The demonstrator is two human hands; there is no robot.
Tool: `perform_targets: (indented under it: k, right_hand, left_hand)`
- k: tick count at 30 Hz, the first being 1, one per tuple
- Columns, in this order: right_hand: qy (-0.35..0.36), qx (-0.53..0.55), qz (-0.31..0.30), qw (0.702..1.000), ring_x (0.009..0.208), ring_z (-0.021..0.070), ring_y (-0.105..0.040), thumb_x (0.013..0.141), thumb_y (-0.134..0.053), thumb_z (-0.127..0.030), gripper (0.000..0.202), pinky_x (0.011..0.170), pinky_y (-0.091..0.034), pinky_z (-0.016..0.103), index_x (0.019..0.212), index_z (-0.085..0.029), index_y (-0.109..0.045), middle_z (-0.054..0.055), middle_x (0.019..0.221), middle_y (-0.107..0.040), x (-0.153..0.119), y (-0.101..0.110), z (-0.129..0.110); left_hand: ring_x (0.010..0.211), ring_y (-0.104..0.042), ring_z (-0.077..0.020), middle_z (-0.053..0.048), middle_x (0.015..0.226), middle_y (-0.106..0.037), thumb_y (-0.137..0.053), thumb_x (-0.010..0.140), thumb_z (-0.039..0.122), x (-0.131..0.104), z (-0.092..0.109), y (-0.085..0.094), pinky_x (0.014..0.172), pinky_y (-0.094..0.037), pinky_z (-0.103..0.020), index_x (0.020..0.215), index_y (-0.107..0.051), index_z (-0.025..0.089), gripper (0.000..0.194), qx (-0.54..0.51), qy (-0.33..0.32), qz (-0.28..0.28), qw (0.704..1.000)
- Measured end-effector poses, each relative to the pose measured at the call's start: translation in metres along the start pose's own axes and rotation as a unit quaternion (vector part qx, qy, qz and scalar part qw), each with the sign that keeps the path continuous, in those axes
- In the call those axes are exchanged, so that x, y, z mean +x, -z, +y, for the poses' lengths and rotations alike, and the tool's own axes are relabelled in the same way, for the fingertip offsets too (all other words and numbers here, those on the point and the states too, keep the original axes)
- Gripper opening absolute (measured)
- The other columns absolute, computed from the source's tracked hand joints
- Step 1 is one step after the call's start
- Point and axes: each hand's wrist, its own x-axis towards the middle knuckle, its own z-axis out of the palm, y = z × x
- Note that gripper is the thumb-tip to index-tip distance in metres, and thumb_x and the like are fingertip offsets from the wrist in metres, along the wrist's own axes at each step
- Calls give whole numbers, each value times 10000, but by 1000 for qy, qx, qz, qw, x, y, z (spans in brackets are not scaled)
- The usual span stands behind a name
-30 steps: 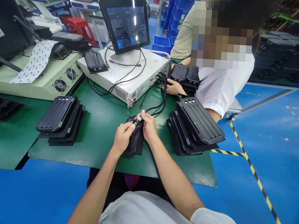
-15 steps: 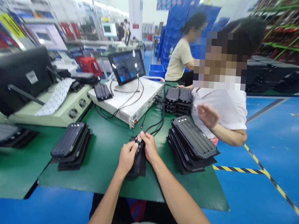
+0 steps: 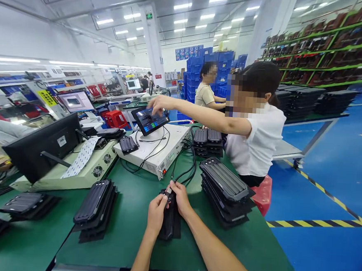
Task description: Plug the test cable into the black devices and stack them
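Observation:
On the green table a black ribbed device (image 3: 168, 221) lies below both hands, on a dark flat sheet. My left hand (image 3: 157, 210) is closed at the device's upper end, its thumb and fingers pinching by a cable plug. My right hand (image 3: 179, 197) is closed on the cable's plug (image 3: 169, 190) at the same end. Black cables (image 3: 190, 173) run from there up to the white instrument box. Whether the plug sits in the device is hidden by the fingers.
Stacks of black devices stand right (image 3: 224, 180) and left (image 3: 94, 203) of my hands. A tablet (image 3: 149, 121) stands on the white box (image 3: 155, 150). A co-worker's arm (image 3: 207, 116) reaches across toward the tablet. A monitor (image 3: 46, 146) stands at left.
The view has tilted up, showing the ceiling. The co-worker's arm has stretched out left to the tablet. My hands remain together at the device's upper end.

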Motion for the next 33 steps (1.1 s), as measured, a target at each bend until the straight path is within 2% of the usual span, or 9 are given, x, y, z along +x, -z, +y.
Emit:
perform_targets:
  k: [10, 15, 17, 19, 21, 26, 29, 33]
  right_hand:
    - [33, -36, 4, 999, 457, 126, -500, 813, -742, -709, 547, 437, -400, 259, 698, -184, -636, 4, 607, -607, -2, -1, -3]
    - [60, 14, 104, 993, 503, 130, -556, 815, -694, -754, 582, 534, -444, 256, 682, -206, -553, -21, 585, -570, 7, -4, -4]
    - [55, 13, 118, 991, 479, 132, -559, 825, -663, -780, 594, 526, -438, 260, 704, -213, -538, -31, 578, -564, 10, -6, -1]
    - [56, -12, 104, 993, 488, 138, -578, 832, -656, -781, 593, 532, -443, 263, 711, -212, -542, -28, 587, -576, 10, -6, 2]
    - [58, -23, 96, 993, 511, 142, -586, 843, -642, -779, 591, 547, -451, 267, 702, -214, -538, -30, 588, -571, 9, -6, 5]
    - [68, -46, 135, 987, 576, 138, -530, 840, -652, -768, 591, 569, -424, 257, 661, -230, -485, -33, 581, -536, 7, -4, 8]
    - [59, -51, 142, 987, 594, 146, -524, 857, -639, -765, 583, 574, -417, 258, 676, -234, -480, -29, 583, -537, 6, -3, 9]
    - [50, -65, 142, 986, 606, 153, -536, 861, -653, -745, 568, 584, -417, 267, 671, -230, -506, -18, 593, -549, 5, -2, 9]
  left_hand:
    - [701, -515, -183, -14, 679, -563, -551, 941, 606, 3, 3, 1, 695, -388, -288, 650, -562, 202, 498, 16, -12, -9, 1000]
    - [662, -484, -154, 13, 647, -532, -584, 964, 535, -6, -1, 7, 672, -366, -274, 660, -590, 191, 459, 19, -7, -49, 999]
    - [734, -552, -163, -8, 729, -618, -620, 965, 512, -8, -4, 14, 740, -421, -278, 725, -661, 179, 412, -20, -2, -52, 998]
    - [810, -615, -186, -34, 823, -693, -682, 932, 492, -3, -8, 22, 828, -473, -310, 906, -751, 174, 327, -60, 14, -54, 997]
    - [867, -645, -213, -60, 898, -736, -749, 870, 442, 8, -11, 28, 905, -496, -362, 1033, -786, 182, 309, -47, 17, -61, 997]
    - [1131, -602, -275, -74, 1091, -706, -784, 735, 292, 32, -21, 25, 1110, -416, -460, 863, -839, 252, 145, 107, -62, -53, 991]
    - [1089, -614, -259, -68, 1084, -652, -764, 745, 303, 32, -26, 22, 1048, -461, -430, 884, -835, 247, 165, 85, -46, -40, 995]
    - [1106, -618, -258, -67, 1142, -668, -749, 759, 301, 31, -30, 25, 954, -473, -382, 931, -806, 237, 192, 65, -26, -52, 996]
